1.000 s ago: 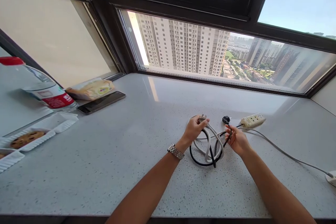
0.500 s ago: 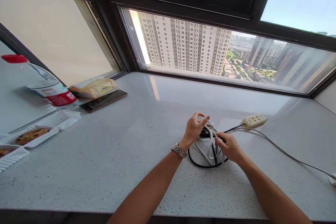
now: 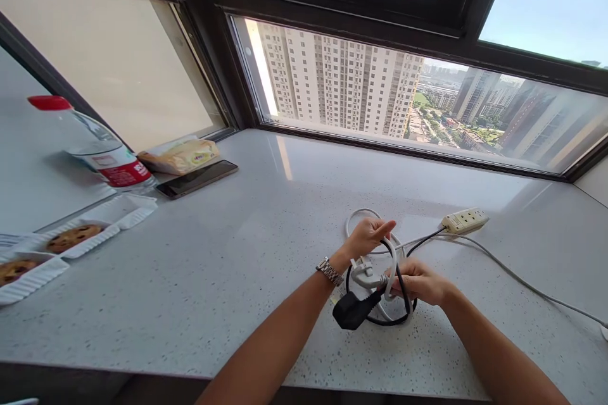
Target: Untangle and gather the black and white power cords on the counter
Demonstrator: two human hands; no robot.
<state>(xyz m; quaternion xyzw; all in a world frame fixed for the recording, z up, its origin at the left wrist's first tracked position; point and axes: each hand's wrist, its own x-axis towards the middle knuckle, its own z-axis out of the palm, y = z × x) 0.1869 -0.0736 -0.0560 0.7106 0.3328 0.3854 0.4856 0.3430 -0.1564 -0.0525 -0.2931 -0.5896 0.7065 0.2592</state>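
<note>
My right hand (image 3: pixel 424 283) pinches the cords just behind a white three-pin plug (image 3: pixel 367 274) and a black plug (image 3: pixel 350 312). Both plugs stick out to the left of its fingers, the black one lower. My left hand (image 3: pixel 369 237) is curled at the top of the tangled black and white cables (image 3: pixel 395 321), its thumb pointing right; its fingertips are partly hidden. A white loop (image 3: pixel 361 211) lies behind that hand. To the right, a cream power strip (image 3: pixel 464 220) rests on the counter with a black cord at its near end.
A grey cord (image 3: pixel 513 274) runs along the speckled counter (image 3: pixel 190 304) to the right edge. On the left are a phone (image 3: pixel 197 178), a tissue pack (image 3: pixel 183 157), a red-capped bottle (image 3: pixel 114 155) and a tray of cookies (image 3: pixel 73 239). Windows (image 3: pixel 332 82) border the back.
Both plugs now show in front of my right hand, which has come slightly nearer. My left hand has lowered and shifted right. A white loop has spread out behind it. The view has shifted slightly.
</note>
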